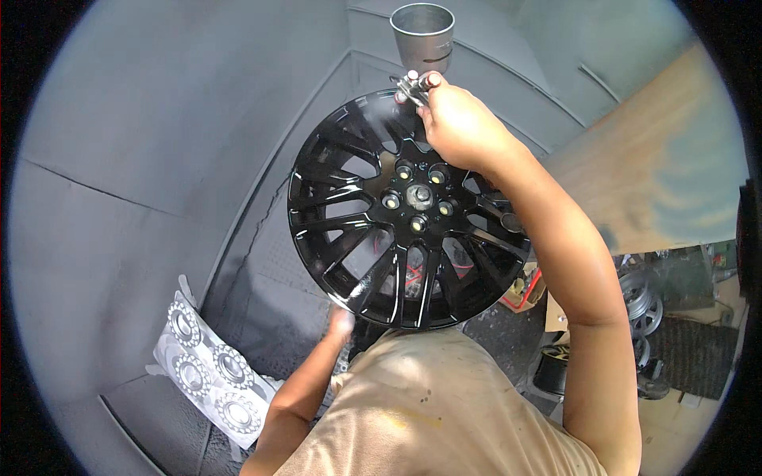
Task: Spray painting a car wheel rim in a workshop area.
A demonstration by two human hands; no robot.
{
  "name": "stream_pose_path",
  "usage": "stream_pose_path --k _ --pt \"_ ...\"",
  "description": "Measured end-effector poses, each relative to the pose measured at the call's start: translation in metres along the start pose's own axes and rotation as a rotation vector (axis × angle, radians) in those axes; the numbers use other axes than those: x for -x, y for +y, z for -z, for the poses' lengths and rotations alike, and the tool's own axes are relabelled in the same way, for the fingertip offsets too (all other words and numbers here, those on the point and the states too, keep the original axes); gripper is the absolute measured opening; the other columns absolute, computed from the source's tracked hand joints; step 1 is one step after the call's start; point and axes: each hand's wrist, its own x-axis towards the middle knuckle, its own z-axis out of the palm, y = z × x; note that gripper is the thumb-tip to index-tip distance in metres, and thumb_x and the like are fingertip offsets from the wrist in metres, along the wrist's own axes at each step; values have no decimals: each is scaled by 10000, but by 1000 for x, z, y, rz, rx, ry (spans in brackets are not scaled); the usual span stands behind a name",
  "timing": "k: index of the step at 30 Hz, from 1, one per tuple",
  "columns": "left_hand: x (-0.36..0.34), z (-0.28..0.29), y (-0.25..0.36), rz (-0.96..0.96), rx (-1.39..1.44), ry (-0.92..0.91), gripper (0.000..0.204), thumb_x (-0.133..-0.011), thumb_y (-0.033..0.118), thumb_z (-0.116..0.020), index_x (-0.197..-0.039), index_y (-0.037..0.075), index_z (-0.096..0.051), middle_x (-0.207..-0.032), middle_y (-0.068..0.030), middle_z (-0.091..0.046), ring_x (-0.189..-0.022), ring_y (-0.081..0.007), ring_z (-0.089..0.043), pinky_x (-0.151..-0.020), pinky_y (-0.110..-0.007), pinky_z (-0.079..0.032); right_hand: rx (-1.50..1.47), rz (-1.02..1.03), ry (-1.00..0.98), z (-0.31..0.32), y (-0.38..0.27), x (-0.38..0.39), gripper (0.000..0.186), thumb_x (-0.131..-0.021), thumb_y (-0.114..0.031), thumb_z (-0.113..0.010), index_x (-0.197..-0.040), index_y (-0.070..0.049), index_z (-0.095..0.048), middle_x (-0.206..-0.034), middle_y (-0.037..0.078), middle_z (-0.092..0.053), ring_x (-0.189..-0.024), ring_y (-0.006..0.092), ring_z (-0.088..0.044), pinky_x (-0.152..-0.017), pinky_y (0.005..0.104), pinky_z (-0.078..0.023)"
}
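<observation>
A glossy black multi-spoke wheel rim (379, 213) fills the middle of the view, with a round hub and several bolt holes at its centre. At its far edge my right hand (464, 119) is closed around a spray gun (413, 89). A metal paint cup (422, 40) stands above the gun. Whitish haze hangs over the spokes near the gun's front. My left hand (341, 320) is at the near-left edge of the wheel rim, seemingly touching it from below; its fingers are blurred and partly hidden.
Grey walls (182, 103) enclose the left and far sides. A pale sheet with printed ring shapes (214, 369) lies at lower left. A tan panel (643, 159) leans in from the right. Beyond it are a silver wheel (640, 303) and a black wheel (551, 369).
</observation>
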Motion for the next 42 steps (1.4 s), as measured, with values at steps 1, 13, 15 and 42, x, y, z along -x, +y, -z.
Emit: stream_pose_path --k 1,13,15,42 --pt "4 0 -2 -7 -53 2 430 -946 270 -608 -1261 -20 -641 -1241 -116 -667 -1121 -228 -598 -986 -366 -459 -2 5 -4 0 -3 0 258 -985 -150 -521 -1043 102 -513 -909 324 -646 -910 496 -624 -801 535 -487" --pt "40 -29 42 -135 -598 -241 473 -972 336 -544 -1290 -5 -622 -1340 -207 -620 -1239 -302 -572 -1034 -394 -443 -7 5 8 3 -9 0 268 -994 -153 -509 -1052 106 -541 -974 316 -646 -951 478 -622 -843 517 -487" --pt "40 -31 47 -160 -677 -311 470 -972 336 -542 -1289 -2 -623 -1339 -208 -619 -1242 -305 -571 -1035 -396 -444 -19 -76 -61 8 -12 6 269 -993 -163 -521 -1034 100 -555 -962 307 -647 -941 473 -623 -836 512 -490" --pt "-171 37 115 -103 240 -147 419 -968 292 -602 -1304 42 -615 -1216 -109 -664 -1101 -260 -641 -953 -400 -524 23 9 -10 16 17 16 331 -955 -161 -519 -1117 126 -547 -968 328 -663 -944 478 -656 -855 517 -525"
